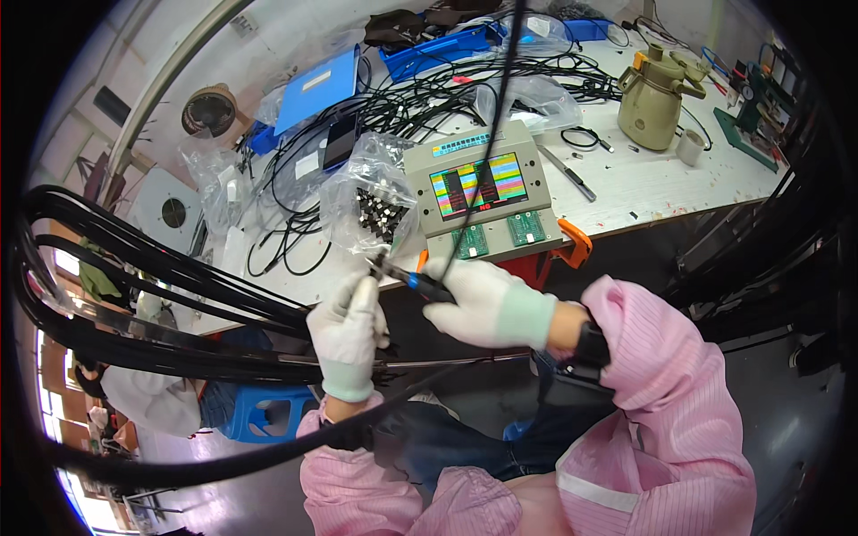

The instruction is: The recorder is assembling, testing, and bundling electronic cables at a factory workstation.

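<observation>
In the head view, the left hand (pixel 347 329) has its fingers closed on a small dark piece (pixel 376 268), held at their tips. The right hand (pixel 487 304) grips the pliers (pixel 429 286), their nose reaching left to that piece, near the bag (pixel 341 207) on the table (pixel 661 185).

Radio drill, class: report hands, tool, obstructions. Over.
Right hand gripping black-blue hand tool. Left hand curled at its tip, anything pinched too small to identify. Black cable crossing view of screen unit.
</observation>
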{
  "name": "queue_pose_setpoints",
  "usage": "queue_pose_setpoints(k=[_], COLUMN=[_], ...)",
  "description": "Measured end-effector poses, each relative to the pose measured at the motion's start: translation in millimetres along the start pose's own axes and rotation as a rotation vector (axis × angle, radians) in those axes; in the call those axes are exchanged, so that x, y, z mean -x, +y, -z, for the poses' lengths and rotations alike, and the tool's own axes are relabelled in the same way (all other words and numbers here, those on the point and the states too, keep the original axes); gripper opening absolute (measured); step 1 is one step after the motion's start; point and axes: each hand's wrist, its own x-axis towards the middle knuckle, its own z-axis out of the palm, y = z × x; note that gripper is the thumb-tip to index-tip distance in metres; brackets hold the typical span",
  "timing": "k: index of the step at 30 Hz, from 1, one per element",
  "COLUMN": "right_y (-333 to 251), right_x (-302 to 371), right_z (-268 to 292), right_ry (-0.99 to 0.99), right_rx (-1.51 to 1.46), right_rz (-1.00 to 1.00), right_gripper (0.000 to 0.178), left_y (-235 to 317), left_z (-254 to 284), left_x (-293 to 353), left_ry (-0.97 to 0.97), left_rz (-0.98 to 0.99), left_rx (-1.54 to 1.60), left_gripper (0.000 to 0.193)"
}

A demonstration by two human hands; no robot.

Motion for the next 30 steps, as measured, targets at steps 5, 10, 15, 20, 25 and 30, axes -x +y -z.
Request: queue_pose_setpoints(k=[5,10,15,20,25,30], right_y=[-13.2,-16.8,8.5,86.1,140.3,162.8], right_x=[-50.3,-79.1,-43.7,34.2,60.7,59.8], right_z=[2.9,-7.1,19.4,97.4,114.3,111.4], right_ry=[-0.021,-0.175,-0.188,0.413,0.785,0.702], right_rx=[-0.183,-0.412,-0.693,-0.289,0.524,0.573], right_rz=[-0.086,-0.306,-0.142,-0.013,-0.307,-0.351], right_gripper=[0.035,0.030,0.049,0.044,0.045,0.047], left_y=[-13.3,-33.8,-38.6,-52.3,-106.9,-155.3], left_z=[19.1,29.0,16.4,-13.2,-52.2,-87.3], left_x=[-37.8,-65.1,-56.1,-13.7,41.2,78.1], left_ry=[0.043,0.064,0.079,-0.053,-0.228,-0.405], left_rz=[-0.029,-0.008,0.002,0.100,0.160,0.096], left_rx=[-0.047,-0.094,0.127,0.048,-0.133,-0.331], left_gripper=[0.026,0.028,0.025,0.022,0.022,0.019])
